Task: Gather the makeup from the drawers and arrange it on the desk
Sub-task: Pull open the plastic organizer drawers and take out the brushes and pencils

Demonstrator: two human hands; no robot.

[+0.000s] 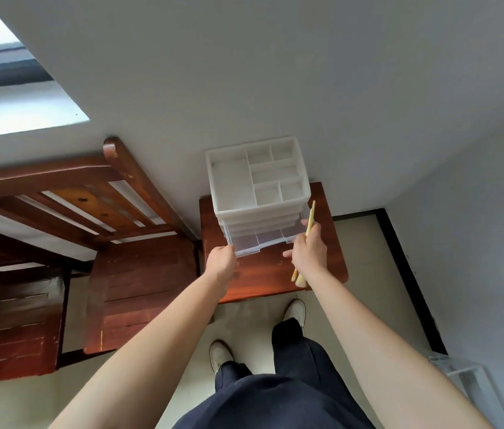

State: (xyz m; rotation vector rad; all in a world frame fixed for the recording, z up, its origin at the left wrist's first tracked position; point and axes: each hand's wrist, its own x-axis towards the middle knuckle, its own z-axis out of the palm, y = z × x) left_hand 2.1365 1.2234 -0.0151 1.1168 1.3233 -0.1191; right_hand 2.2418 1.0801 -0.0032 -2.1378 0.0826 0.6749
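Note:
A white plastic drawer organizer [260, 178] with an open divided top tray stands on a small dark wooden table [263, 274]. Its lowest clear drawer [261, 239] is pulled out toward me and looks empty. My left hand [221, 263] grips the drawer's front left corner. My right hand [308, 249] is at the drawer's front right corner and holds thin yellow-beige makeup sticks [310, 222], one pointing up past the organizer. A thicker cream end shows below my wrist.
A dark wooden chair [142, 274] stands left of the table, with a wooden bed frame [68, 193] behind it. Walls close in behind and to the right. My feet in white shoes [295, 311] are on the pale floor before the table.

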